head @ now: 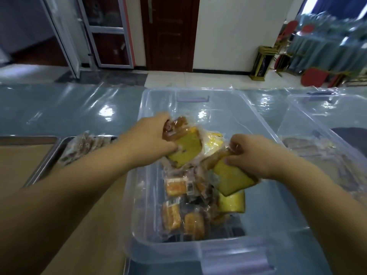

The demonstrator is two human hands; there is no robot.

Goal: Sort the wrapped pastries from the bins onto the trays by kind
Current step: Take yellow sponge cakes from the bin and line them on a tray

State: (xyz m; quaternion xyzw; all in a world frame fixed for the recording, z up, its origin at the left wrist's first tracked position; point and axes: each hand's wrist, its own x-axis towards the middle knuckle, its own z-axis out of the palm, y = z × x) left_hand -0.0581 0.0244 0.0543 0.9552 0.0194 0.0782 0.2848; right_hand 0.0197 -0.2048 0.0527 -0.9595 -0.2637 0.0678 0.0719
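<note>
Firstly, trays: one metal tray at the far left edge; a second tray beside it carries wrapped brown pastries.
Left hand: over the middle bin, fingers curled round a wrapped yellow cake slice, with a brown wrapped pastry caught at its fingertips.
Middle bin: clear plastic, holding a heap of wrapped pastries under and between both hands.
Orange pastries: in the bin's near half, below the hands, untouched.
Writing: white barcode stickers on the orange packs, too blurred to read.
Right hand: fingers and thumb clamp the upper end of a second yellow slice, which slopes down to the hand's left.
Third yellow slice: lying in the bin just beneath the second.
Right bin: clear, just beside the middle bin, dim wrapped pastries inside.
</note>
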